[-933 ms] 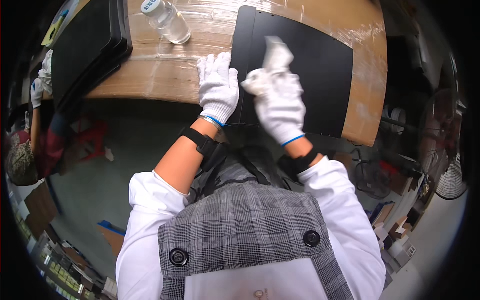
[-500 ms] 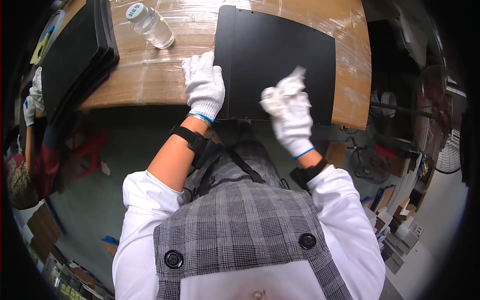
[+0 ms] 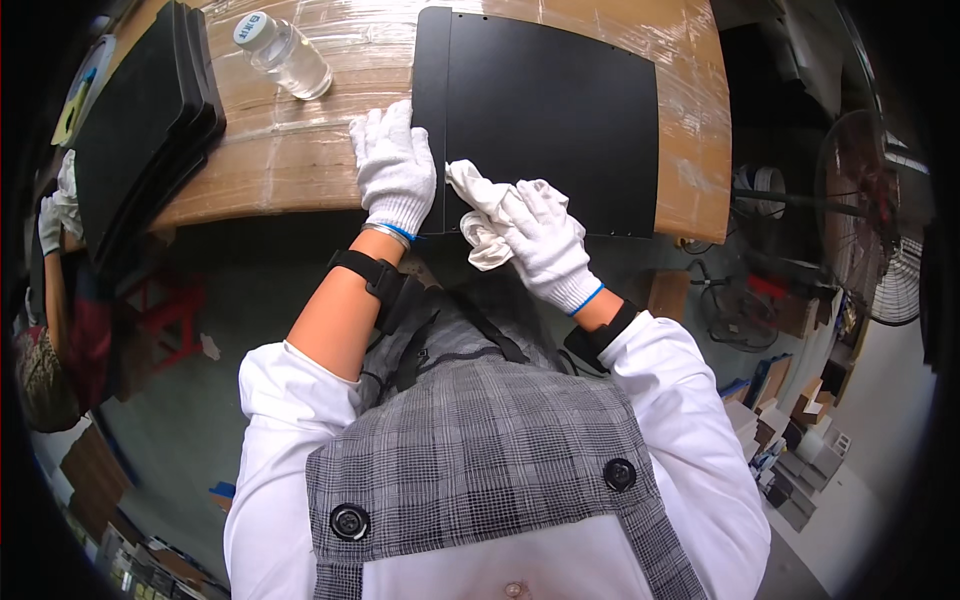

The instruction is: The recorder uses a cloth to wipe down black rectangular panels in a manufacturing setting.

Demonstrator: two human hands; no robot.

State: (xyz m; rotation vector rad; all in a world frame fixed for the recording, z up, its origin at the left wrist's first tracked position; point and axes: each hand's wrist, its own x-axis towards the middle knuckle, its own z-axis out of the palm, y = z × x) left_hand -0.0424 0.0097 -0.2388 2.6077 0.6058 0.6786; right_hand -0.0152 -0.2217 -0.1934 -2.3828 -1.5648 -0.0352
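Observation:
A flat black panel (image 3: 560,110) with a folded strip along its left side lies on the wrapped tabletop. My right hand (image 3: 545,240), in a white knit glove, presses a crumpled white cloth (image 3: 483,195) onto the panel's near left part; some of the cloth hangs over the near edge. My left hand (image 3: 395,165), gloved the same way, lies flat at the panel's left edge with its fingers stretched out and holds nothing. Beyond it stands a clear jar (image 3: 290,62) with a pale lid and clear liquid inside.
Several black panels are stacked (image 3: 150,130) at the table's left. The table (image 3: 255,165) is covered in brown board and clear film. At the far left a co-worker's gloved hand (image 3: 50,222) shows beside a white cloth. A fan (image 3: 870,215) stands at the right.
My right hand has moved left and slightly nearer with the cloth, from the panel's middle to its near left part. My left hand stays at the panel's left edge.

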